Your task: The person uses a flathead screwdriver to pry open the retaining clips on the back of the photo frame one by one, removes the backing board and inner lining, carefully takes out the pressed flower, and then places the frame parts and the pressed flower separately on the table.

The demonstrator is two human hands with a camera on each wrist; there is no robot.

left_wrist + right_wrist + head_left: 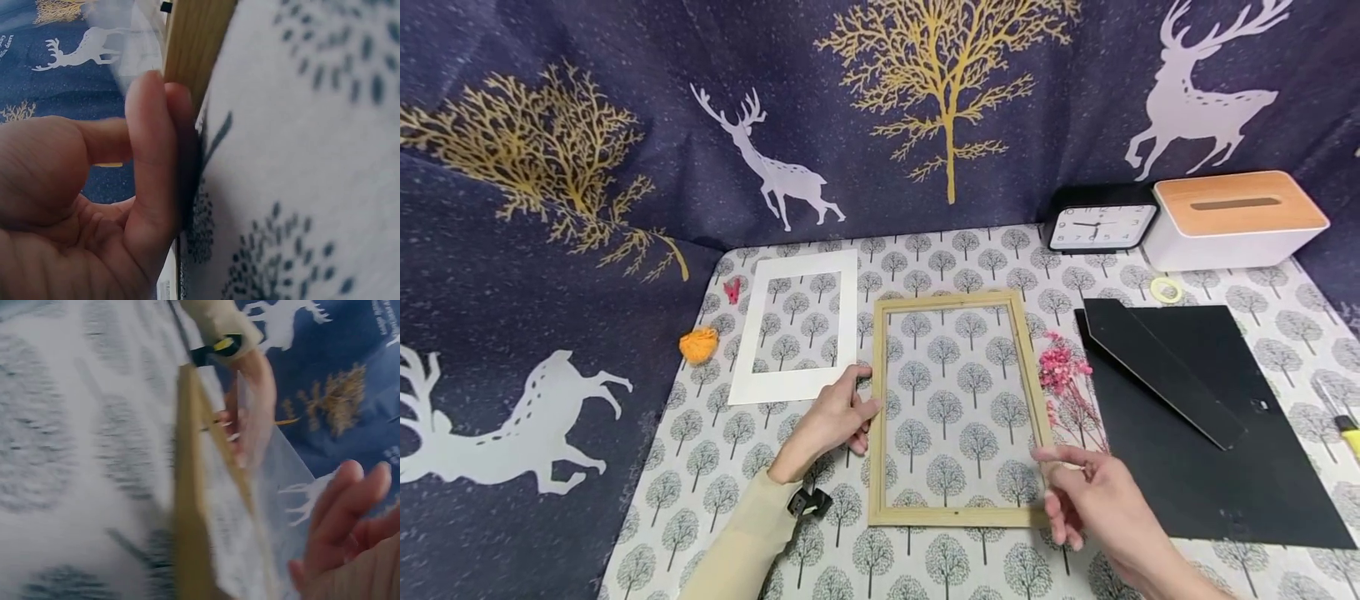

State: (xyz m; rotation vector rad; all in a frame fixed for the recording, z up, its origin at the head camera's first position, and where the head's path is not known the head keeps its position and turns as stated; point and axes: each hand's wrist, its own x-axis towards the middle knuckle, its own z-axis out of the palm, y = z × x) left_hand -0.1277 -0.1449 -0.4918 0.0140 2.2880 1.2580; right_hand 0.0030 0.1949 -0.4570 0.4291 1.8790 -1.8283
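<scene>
A pale wooden picture frame point(955, 517) lies on the tree-print cloth in front of me, its opening showing the cloth's trees. A clear sheet point(284, 467) slants over it in the right wrist view and is barely visible from the head. My left hand point(837, 414) is at the frame's left rail, holding the sheet's edge between thumb and fingers. Near the lower right corner, my right hand point(1096, 493) pinches the opposite edge with thumb and forefinger, other fingers curled beneath. The left hand's fingers point(152, 144) stand close against the wooden rail in the left wrist view.
A white mat point(752, 388) lies at left, near an orange bundle point(698, 344) and a red clip point(732, 289). Pink dried flowers point(1063, 367) and a black backing board point(1210, 492) are at right. Behind stand a clock point(1101, 227) and a tissue box point(1232, 244).
</scene>
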